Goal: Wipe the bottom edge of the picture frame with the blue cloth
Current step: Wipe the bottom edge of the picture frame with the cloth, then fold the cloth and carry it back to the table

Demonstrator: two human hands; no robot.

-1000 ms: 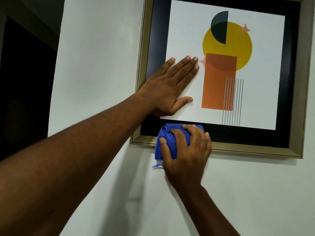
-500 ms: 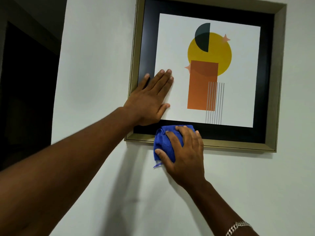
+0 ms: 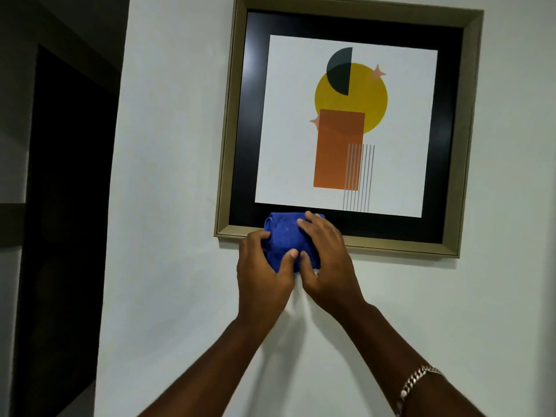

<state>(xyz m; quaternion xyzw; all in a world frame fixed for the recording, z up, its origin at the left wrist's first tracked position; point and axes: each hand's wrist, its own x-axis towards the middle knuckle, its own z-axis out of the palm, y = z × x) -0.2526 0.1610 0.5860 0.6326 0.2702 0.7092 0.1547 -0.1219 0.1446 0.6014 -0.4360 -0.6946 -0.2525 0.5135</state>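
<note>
A square picture frame [image 3: 400, 244] with a gold-brown rim, black mat and abstract print hangs on the white wall. The bunched blue cloth [image 3: 284, 233] sits over the frame's bottom edge near its left corner, hiding that stretch of rim. My right hand [image 3: 326, 260] presses on the cloth from the right, fingers spread over its top. From the left, my left hand [image 3: 261, 272] grips the cloth, thumb on its lower front. Both thumbs meet at the cloth's lower part.
A dark doorway [image 3: 60, 206] opens to the left of the white wall [image 3: 168, 176]. The frame's bottom rim runs bare to the right of the cloth. A silver bracelet [image 3: 416, 383] circles my right wrist.
My left hand has left the picture's glass and come down to grip the cloth beside my right hand. The view has pulled back, showing the whole frame.
</note>
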